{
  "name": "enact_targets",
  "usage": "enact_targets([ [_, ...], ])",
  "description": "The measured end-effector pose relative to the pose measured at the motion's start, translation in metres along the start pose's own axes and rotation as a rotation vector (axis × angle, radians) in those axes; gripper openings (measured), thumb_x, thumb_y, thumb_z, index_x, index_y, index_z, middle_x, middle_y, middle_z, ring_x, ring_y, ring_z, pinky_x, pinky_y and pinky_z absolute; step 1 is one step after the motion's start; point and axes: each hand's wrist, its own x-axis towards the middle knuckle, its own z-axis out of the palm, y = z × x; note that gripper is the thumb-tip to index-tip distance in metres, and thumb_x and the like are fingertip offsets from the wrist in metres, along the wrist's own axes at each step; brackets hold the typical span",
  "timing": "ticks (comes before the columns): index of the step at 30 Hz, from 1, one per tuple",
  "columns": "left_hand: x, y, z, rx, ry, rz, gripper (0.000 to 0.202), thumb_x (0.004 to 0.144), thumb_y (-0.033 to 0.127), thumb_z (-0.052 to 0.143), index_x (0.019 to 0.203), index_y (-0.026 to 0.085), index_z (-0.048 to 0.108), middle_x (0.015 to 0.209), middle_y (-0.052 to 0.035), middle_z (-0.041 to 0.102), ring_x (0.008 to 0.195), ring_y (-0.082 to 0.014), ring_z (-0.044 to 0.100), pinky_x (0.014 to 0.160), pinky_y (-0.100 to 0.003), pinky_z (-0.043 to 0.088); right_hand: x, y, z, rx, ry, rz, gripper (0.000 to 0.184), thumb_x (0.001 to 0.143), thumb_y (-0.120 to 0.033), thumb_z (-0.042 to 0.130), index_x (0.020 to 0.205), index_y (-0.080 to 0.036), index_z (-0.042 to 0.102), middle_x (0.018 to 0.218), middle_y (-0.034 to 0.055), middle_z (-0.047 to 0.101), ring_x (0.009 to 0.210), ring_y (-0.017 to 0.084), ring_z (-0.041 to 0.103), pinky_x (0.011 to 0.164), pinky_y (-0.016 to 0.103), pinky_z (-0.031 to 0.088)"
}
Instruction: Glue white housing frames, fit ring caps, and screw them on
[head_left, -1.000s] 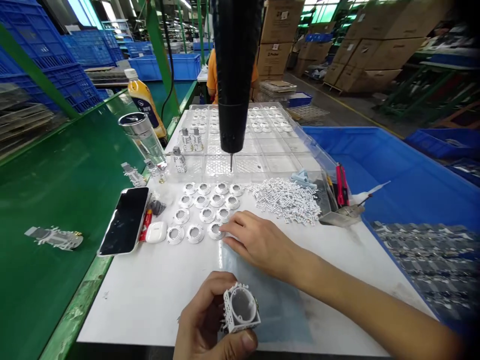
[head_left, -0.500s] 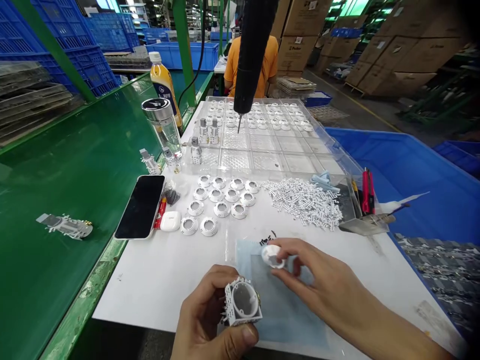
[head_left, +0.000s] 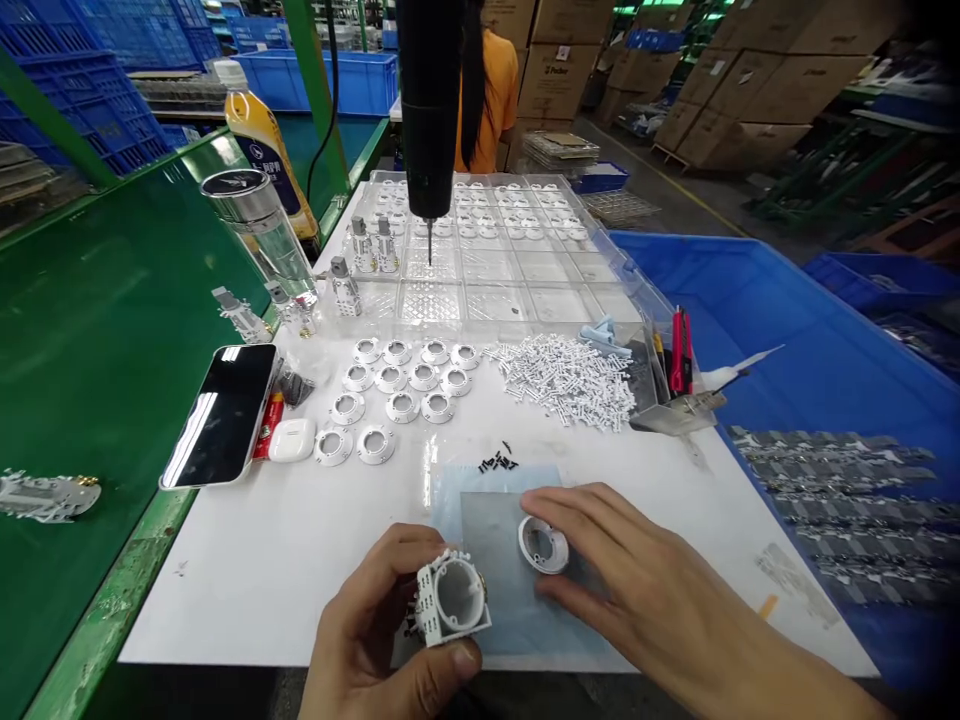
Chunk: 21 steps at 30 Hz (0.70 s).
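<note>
My left hand grips a white plastic housing with its round opening turned up towards me. To its right, my right hand pinches a white ring-shaped cap between thumb and fingers; ring and housing are apart. Under both lies a pale blue sheet with a grey pad. Several small black screws are scattered just beyond the pad. More white rings lie in rows at the centre left, beside a heap of small white plastic pieces.
A black electric screwdriver hangs bit-down above a clear divided tray. A phone, earbud case, glass bottle and juice bottle line the left edge. Blue bins stand right; a person in orange is beyond.
The ring in my right hand has turned so its opening shows more fully. The camera view has shifted, and most of the scene now appears further left. My left hand still holds the housing.
</note>
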Motion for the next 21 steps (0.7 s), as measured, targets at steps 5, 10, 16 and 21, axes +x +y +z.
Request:
enact_targets([
  [5,0.003,0.000,0.006,0.167,0.090,-0.007,0.026,0.073,0.030,0.088,0.096,0.024,0.077,0.101,-0.0064,0.066,0.093,-0.0230,0.063,0.072,-0.023,0.049,0.001,0.006,-0.006,0.142,-0.078,0.028,0.045,0.096,-0.026,0.065,0.139,-0.030,0.052,0.134,0.0062,0.062,0.123,0.026,0.060,0.099,0.044,0.059],
  [10,0.008,0.001,0.010,0.327,0.001,0.026,0.023,0.079,0.032,0.083,0.098,0.024,0.075,0.096,-0.0053,0.066,0.081,-0.0202,0.062,0.070,-0.026,0.048,-0.004,0.002,-0.014,0.375,-0.018,0.212,0.049,0.093,-0.042,0.070,0.139,-0.039,0.054,0.136,0.0021,0.061,0.107,0.019,0.066,0.090,0.033,0.062],
  [16,0.012,0.004,0.011,0.167,-0.097,-0.181,0.032,0.079,0.042,0.083,0.105,0.023,0.075,0.097,-0.0057,0.071,0.091,-0.0239,0.063,0.076,-0.028,0.047,-0.005,-0.003,-0.018,0.708,-0.001,0.315,0.048,0.086,-0.041,0.079,0.131,-0.041,0.063,0.128,-0.0014,0.065,0.095,0.015,0.064,0.089,0.028,0.058],
  [21,0.014,0.006,0.005,-0.036,-0.061,-0.417,0.065,0.089,0.056,0.071,0.144,0.023,0.057,0.088,-0.0067,0.075,0.078,-0.0216,0.064,0.064,-0.027,0.046,-0.001,-0.009,-0.015,0.975,-0.041,0.449,0.050,0.084,-0.039,0.082,0.131,-0.036,0.065,0.118,-0.0003,0.068,0.093,0.016,0.063,0.086,0.026,0.055],
])
